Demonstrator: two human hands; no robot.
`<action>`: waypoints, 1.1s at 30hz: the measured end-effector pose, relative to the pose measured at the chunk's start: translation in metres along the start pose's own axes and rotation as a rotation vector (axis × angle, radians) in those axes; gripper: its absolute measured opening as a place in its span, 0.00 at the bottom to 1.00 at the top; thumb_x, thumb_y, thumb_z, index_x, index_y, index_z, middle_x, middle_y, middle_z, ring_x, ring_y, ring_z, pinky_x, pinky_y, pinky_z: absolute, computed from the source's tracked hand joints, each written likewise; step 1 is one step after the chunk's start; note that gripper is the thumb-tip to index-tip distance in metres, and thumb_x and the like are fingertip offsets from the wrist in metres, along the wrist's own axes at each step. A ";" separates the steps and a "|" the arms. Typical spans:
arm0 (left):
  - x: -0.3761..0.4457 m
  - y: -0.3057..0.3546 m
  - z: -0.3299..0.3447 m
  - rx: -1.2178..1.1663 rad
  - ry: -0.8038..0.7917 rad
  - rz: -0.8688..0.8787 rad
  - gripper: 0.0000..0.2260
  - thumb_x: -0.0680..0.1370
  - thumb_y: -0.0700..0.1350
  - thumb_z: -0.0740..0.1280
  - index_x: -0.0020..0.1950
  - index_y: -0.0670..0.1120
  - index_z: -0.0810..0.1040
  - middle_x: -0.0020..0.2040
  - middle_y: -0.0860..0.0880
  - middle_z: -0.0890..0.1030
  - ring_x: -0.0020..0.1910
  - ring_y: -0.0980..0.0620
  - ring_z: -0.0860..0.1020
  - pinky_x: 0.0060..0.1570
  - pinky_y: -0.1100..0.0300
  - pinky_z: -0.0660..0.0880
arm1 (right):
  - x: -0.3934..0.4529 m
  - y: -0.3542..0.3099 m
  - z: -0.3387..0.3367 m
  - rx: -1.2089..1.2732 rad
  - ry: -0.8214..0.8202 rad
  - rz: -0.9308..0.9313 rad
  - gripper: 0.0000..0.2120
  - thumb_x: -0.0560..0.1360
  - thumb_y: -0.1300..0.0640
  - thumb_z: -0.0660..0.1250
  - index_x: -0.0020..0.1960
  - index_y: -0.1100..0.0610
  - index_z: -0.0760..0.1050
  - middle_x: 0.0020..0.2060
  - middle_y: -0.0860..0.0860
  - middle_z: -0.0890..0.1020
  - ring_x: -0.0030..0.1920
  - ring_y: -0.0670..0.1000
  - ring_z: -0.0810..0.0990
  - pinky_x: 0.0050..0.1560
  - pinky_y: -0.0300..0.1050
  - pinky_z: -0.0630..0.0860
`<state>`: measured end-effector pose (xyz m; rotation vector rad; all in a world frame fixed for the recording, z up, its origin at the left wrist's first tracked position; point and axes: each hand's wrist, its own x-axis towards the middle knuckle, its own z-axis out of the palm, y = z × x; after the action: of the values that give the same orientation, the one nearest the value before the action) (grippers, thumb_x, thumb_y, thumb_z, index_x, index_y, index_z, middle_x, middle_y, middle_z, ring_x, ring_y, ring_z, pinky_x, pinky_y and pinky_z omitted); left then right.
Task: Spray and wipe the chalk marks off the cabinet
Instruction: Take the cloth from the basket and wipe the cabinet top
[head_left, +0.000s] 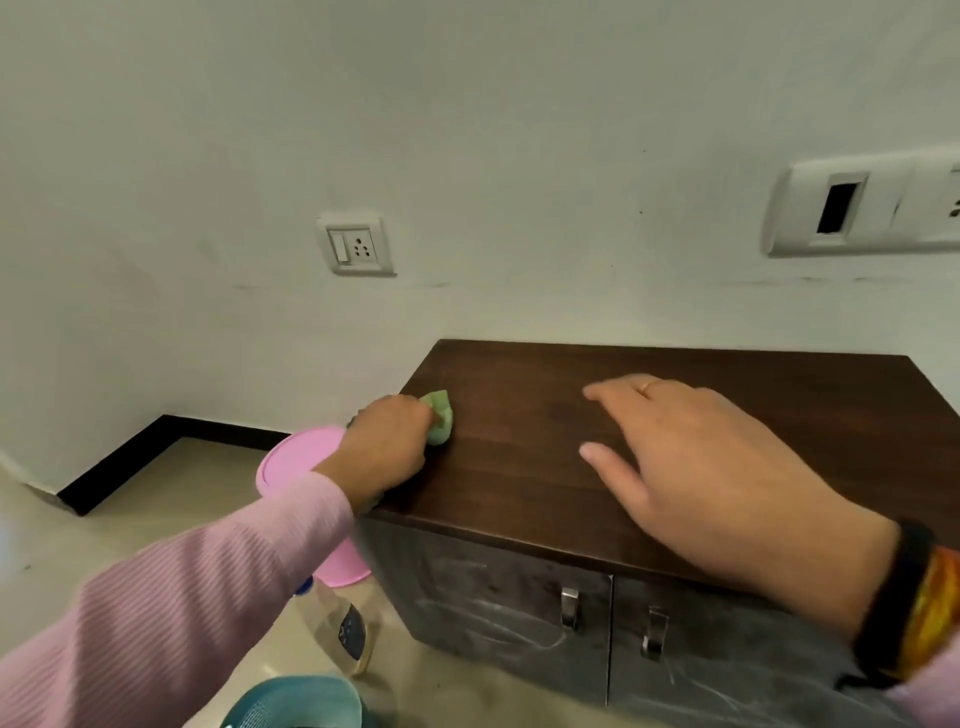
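Gripping a green cloth (439, 415) in my left hand (387, 447), I am pressing it onto the left edge of the cabinet (519, 467) top. My right hand (691, 467) is resting flat on the same dark wood top, fingers spread, holding nothing. Chalk marks (493, 618) are showing as pale smears on the two grey doors below, beside metal handles (570, 608). A spray bottle (343, 629) is standing on the floor just left of the cabinet, near a pink lid (291, 457) and a teal basket (296, 701).
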<state>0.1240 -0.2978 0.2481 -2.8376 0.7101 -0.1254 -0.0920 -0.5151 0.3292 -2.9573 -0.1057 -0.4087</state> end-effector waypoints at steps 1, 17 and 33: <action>-0.007 0.006 0.001 -0.003 0.004 0.068 0.25 0.73 0.40 0.67 0.70 0.53 0.76 0.61 0.44 0.80 0.59 0.42 0.78 0.59 0.48 0.77 | 0.004 -0.006 0.002 0.002 0.017 -0.018 0.24 0.81 0.41 0.54 0.75 0.47 0.60 0.67 0.46 0.72 0.61 0.49 0.74 0.61 0.45 0.72; -0.037 -0.014 0.004 -0.035 0.053 0.074 0.22 0.72 0.39 0.67 0.66 0.50 0.79 0.56 0.42 0.81 0.54 0.40 0.80 0.55 0.49 0.77 | 0.012 -0.034 0.014 -0.034 0.066 -0.077 0.25 0.80 0.42 0.57 0.74 0.52 0.62 0.65 0.51 0.74 0.59 0.53 0.76 0.58 0.51 0.74; -0.055 -0.001 0.005 -0.161 0.075 0.167 0.20 0.70 0.38 0.67 0.61 0.51 0.82 0.52 0.45 0.82 0.51 0.41 0.80 0.49 0.49 0.79 | 0.031 -0.070 0.040 0.065 0.080 -0.152 0.15 0.80 0.47 0.61 0.63 0.53 0.70 0.55 0.51 0.77 0.50 0.54 0.78 0.50 0.54 0.77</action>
<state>0.0770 -0.2697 0.2420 -2.9211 1.0132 -0.1550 -0.0577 -0.4377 0.3096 -2.8746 -0.3288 -0.5314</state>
